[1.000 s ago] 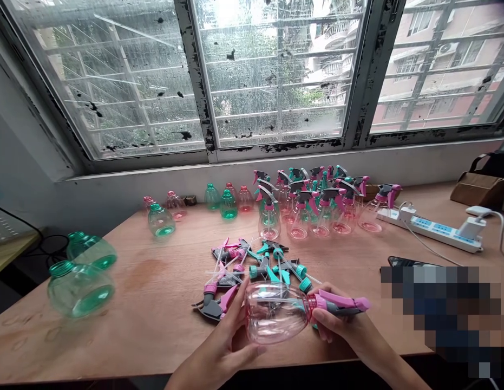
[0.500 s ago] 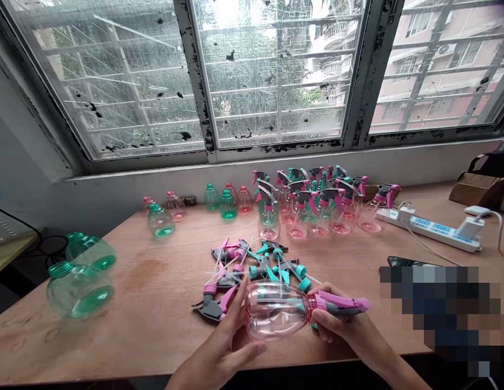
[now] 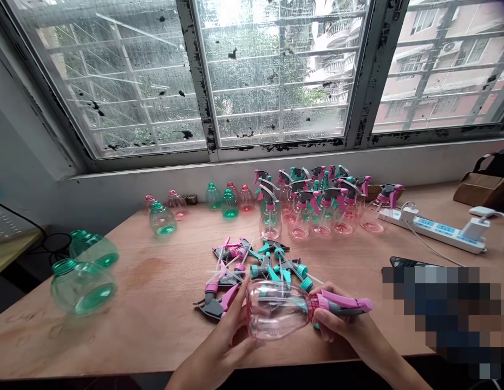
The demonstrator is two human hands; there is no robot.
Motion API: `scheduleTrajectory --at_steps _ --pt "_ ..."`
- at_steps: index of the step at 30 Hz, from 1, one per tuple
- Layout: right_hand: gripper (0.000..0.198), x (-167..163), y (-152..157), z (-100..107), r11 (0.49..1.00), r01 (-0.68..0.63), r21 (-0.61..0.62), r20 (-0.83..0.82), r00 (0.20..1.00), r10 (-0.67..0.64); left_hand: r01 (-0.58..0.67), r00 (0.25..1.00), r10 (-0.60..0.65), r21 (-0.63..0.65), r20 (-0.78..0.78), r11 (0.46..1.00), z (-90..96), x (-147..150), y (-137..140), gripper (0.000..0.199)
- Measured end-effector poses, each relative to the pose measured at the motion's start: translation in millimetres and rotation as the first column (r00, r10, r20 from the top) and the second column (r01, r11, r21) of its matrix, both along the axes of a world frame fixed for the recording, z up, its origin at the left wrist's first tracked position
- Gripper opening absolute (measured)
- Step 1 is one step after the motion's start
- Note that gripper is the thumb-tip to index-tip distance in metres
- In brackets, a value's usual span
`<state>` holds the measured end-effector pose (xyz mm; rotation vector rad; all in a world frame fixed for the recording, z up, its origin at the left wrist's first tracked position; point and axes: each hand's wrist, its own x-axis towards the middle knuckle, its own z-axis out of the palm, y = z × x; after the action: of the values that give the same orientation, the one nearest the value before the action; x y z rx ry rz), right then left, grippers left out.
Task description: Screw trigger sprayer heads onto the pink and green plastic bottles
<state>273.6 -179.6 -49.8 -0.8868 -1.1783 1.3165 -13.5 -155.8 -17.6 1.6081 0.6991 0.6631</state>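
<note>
A clear pink spray bottle point(image 3: 278, 311) lies sideways in the air between my two hands, its base to the left. My left hand point(image 3: 229, 330) is wrapped round the base end, thumb below and fingers behind. At the neck, my right hand point(image 3: 336, 322) grips the pink and grey trigger sprayer point(image 3: 344, 303), which sits on the bottle's mouth. Just behind the bottle lies a pile of loose sprayer heads, pink ones point(image 3: 211, 303) on the left and teal ones point(image 3: 266, 265) on the right, with thin white tubes.
Several bottles with sprayers point(image 3: 302, 216) stand at the back. Open-topped green bottles point(image 3: 84, 287) are at the left, with more green and pink bottles point(image 3: 162, 219) near the wall. A power strip point(image 3: 446, 230), a phone point(image 3: 410, 262) and a brown bag point(image 3: 485, 184) lie at the right.
The grip of both hands on the bottle and sprayer looks nearly the same. My left thumb has shifted slightly closer to the bottle; the whole view has moved a little.
</note>
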Motion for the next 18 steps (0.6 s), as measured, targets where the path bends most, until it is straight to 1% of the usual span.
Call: scheduleTrajectory --at_steps 3,8,13,15,18 --pt "0.028 0 0 1 1.0 -0.006 -0.003 0.001 1.0 0.006 -0.013 1.0 0.014 0.013 -0.01 1.0 -2.4 0 0 0.092" --pt "0.028 -1 -1 2 0.999 -0.026 -0.036 0.0 1.0 0.026 0.018 1.0 -0.017 -0.021 0.02 1.0 -7.7 -3 5 0.11" --pt "0.028 0 -1 0 1.0 -0.018 -0.018 0.0 1.0 0.018 0.022 0.998 -0.016 -0.109 0.06 0.994 0.4 -1 2 0.098" --pt "0.027 0 0 -1 1.0 -0.01 -0.004 0.002 1.0 0.01 0.021 0.998 -0.015 -0.106 0.056 0.994 4.0 1 0 0.097" --pt "0.025 1 1 -3 1.0 -0.008 0.017 0.003 1.0 0.008 0.028 0.998 -0.024 -0.065 0.057 0.997 4.4 2 0 0.098"
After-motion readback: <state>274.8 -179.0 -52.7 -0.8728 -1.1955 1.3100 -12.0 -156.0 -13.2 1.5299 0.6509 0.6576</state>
